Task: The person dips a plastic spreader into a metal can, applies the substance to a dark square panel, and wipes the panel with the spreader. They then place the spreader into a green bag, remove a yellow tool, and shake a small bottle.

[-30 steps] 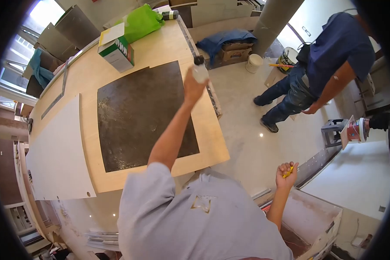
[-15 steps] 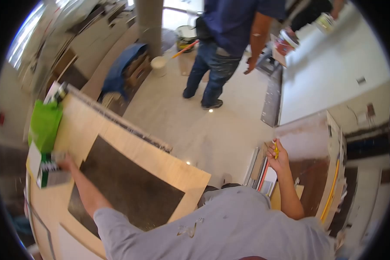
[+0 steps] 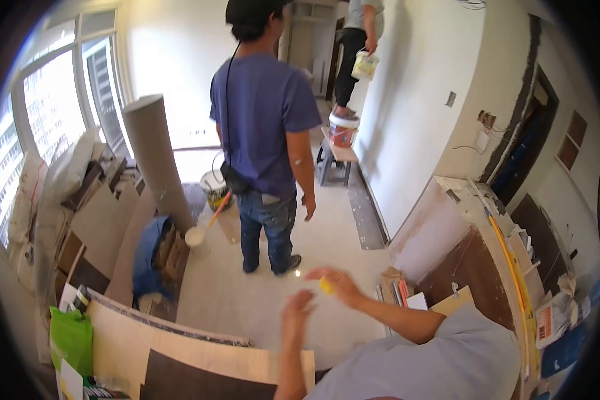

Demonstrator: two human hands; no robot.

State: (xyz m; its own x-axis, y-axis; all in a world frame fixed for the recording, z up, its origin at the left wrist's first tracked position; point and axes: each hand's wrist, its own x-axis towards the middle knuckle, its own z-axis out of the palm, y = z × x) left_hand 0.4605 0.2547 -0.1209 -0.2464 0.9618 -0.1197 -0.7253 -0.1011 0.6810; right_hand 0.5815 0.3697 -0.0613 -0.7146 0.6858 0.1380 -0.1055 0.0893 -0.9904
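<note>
My right hand (image 3: 343, 288) is raised in front of my chest, with its fingers closed on a small yellow object (image 3: 327, 286). Blur hides what kind of object it is. Close by on the left, my left hand (image 3: 297, 308) is lifted, its fingers smeared by motion. No object shows in it. Below and to the left lies a dark brown sheet (image 3: 193, 381) on a light wooden board (image 3: 117, 340). At the far left of that board are a green bag (image 3: 72, 339) and a partly cut-off green and white box (image 3: 103, 391).
A person in a blue shirt (image 3: 263, 100) stands ahead, facing away. Beyond, another person (image 3: 350, 60) stands on a bucket (image 3: 343, 131) above a stool (image 3: 333, 167), holding a pail (image 3: 365, 65). A yellow level-like bar (image 3: 507, 260) lies along the right-hand ledge (image 3: 463, 190).
My view has tilted up. My left hand has left the green and white box and come beside my right hand, which has moved toward the middle with the yellow object.
</note>
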